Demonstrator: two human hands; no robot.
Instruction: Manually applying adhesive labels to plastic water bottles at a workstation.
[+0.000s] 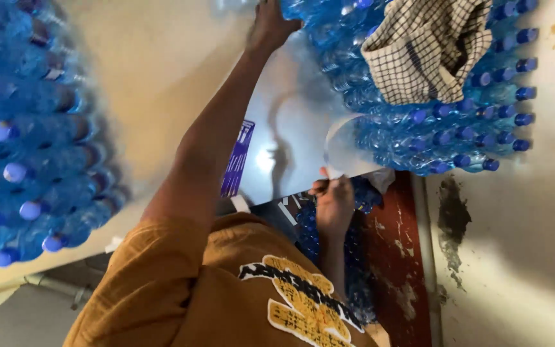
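Observation:
My left hand (271, 26) is stretched far out, its fingers curled over the edge of a stack of shrink-wrapped blue-capped water bottles (431, 122). My right hand (333, 204) is closer to my body and pinches the lower edge of a clear plastic sheet (348, 151) that curves up against the same stack. A black-and-white checked cloth (428, 48) lies draped over the bottles. More blue bottles (354, 257) show behind my right forearm. My brown printed T-shirt (239, 289) fills the bottom of the view.
A second stack of blue-capped bottles (27, 141) fills the left side. A purple plastic crate (237, 157) stands edge-on beside my left arm. A worn red surface (396, 244) meets a stained pale wall (515, 212) on the right.

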